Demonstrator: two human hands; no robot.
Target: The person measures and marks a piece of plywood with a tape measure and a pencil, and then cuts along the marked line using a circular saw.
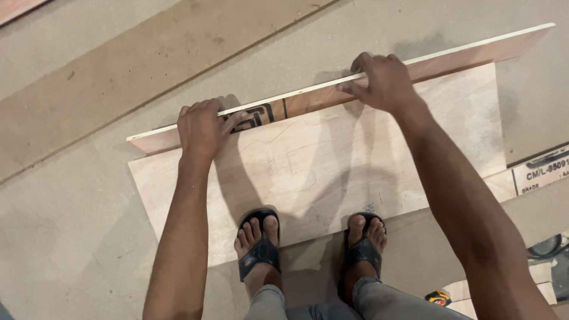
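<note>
Standing with both feet in black sandals, left foot (pixel 259 240) at 6 o'clock, right foot (pixel 364 237) just beside at 5, toes resting on near edge of flat board (pixel 332 172). Grey trouser cuffs showing at bottom edge. Gripping upright board (pixel 468 53) along its pale top edge, board standing on its long edge at far side of flat board, running from 9 o'clock up toward 2. Left hand (pixel 201 127) clamping top edge near 9 o'clock end, fingers curled over far side, thumb pressing near face. Right hand (pixel 382 80) clamping same edge near 1 o'clock, fingers wrapped over top, thumb on near side. Both hands closed on upright board, well apart. Lying flat on floor (pixel 71 195): flat board, faint pencil outline on its face. Sitting at 4 o'clock: yellow-black object (pixel 438 297), partly hidden, kind not readable. Lying at 3 o'clock: another board with printed label (pixel 542 169).
</note>
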